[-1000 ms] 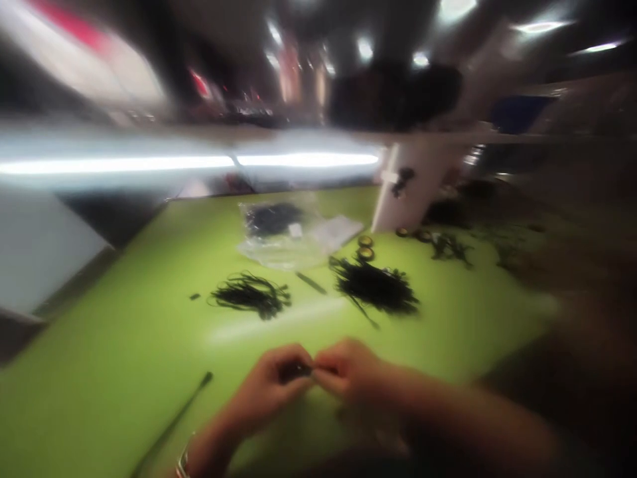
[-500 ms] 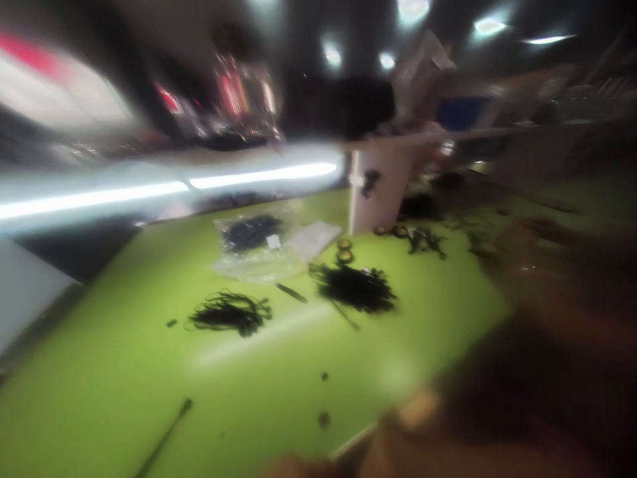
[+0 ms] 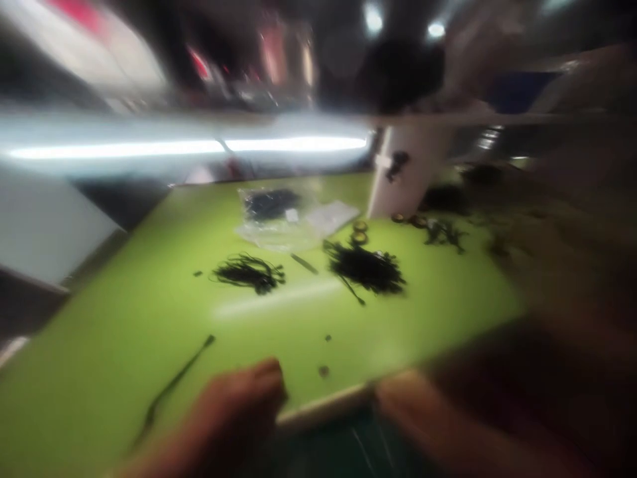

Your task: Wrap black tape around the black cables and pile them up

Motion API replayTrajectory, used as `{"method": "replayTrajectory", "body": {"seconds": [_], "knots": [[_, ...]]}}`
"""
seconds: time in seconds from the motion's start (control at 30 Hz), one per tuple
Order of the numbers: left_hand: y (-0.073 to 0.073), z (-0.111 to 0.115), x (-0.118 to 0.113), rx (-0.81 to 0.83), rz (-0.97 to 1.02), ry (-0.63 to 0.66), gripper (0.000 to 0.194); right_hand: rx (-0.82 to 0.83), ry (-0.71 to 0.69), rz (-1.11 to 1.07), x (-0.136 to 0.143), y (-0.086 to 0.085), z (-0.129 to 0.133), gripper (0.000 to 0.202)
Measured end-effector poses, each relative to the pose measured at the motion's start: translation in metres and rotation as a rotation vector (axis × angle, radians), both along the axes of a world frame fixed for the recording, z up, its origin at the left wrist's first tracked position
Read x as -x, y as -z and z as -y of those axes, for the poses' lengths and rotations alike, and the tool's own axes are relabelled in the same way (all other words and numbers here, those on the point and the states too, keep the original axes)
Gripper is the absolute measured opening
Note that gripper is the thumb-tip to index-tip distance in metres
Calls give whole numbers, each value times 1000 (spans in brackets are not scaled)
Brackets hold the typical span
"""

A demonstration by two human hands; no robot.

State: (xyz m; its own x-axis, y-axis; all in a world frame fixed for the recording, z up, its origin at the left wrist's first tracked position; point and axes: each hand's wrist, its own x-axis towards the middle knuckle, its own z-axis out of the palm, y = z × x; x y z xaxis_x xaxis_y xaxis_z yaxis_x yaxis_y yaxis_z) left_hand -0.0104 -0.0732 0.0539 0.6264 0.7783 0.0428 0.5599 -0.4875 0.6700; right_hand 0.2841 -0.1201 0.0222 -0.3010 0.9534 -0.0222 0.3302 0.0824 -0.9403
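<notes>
My left hand (image 3: 246, 398) is over the front part of the green table (image 3: 279, 332), its fingers curled in. Whatever they may hold is hidden. A single black cable (image 3: 174, 382) lies just left of it on the tabletop. My right hand (image 3: 413, 398) is at the table's front edge, smeared by motion, with its fingers not readable. Two small dark pieces, a round one (image 3: 324, 372) and a tinier one (image 3: 328, 338), lie on the table between and beyond the hands.
Farther back are a smaller bundle of black cables (image 3: 251, 273) and a bigger heap (image 3: 368, 267), with a thin dark strip (image 3: 303, 263) between. Behind them lie a clear plastic bag (image 3: 273, 222) and yellowish rings (image 3: 359, 232). A pale upright panel (image 3: 405, 176) and lit tube (image 3: 293, 144) stand behind.
The view has swung, so the table's things sit higher and mostly farther right. My left hand has come up into view over the table from the bottom edge.
</notes>
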Motion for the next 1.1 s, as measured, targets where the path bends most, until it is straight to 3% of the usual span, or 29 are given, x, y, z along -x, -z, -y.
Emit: {"method": "replayTrajectory", "body": {"seconds": [0.07,0.13,0.27,0.4,0.5,0.67,0.8,0.93,1.0,1.1], "knots": [[-4,-15,-7,-31,56,-34,16,34,132,-31,0,-1,-6,42],[4,-29,-20,-24,191,-87,15,111,346,-162,2,-6,-19,39],[35,-48,-42,248,386,-174,14,125,349,-305,10,-20,-44,33],[58,-57,-41,576,563,-212,23,155,334,-292,17,-19,-59,29],[65,-63,-31,796,726,-290,30,149,389,-158,23,-10,-72,30],[67,-77,-12,819,873,-435,28,-134,389,164,26,-4,-102,31],[70,-81,-7,799,911,-436,26,-320,419,486,10,-4,-140,35],[77,-79,-11,870,944,-386,28,-349,378,869,-3,0,-182,37],[80,-78,-14,893,975,-370,30,-392,328,937,5,2,-197,40],[83,-78,-16,900,1023,-353,31,-419,236,882,42,3,-211,35]]}}
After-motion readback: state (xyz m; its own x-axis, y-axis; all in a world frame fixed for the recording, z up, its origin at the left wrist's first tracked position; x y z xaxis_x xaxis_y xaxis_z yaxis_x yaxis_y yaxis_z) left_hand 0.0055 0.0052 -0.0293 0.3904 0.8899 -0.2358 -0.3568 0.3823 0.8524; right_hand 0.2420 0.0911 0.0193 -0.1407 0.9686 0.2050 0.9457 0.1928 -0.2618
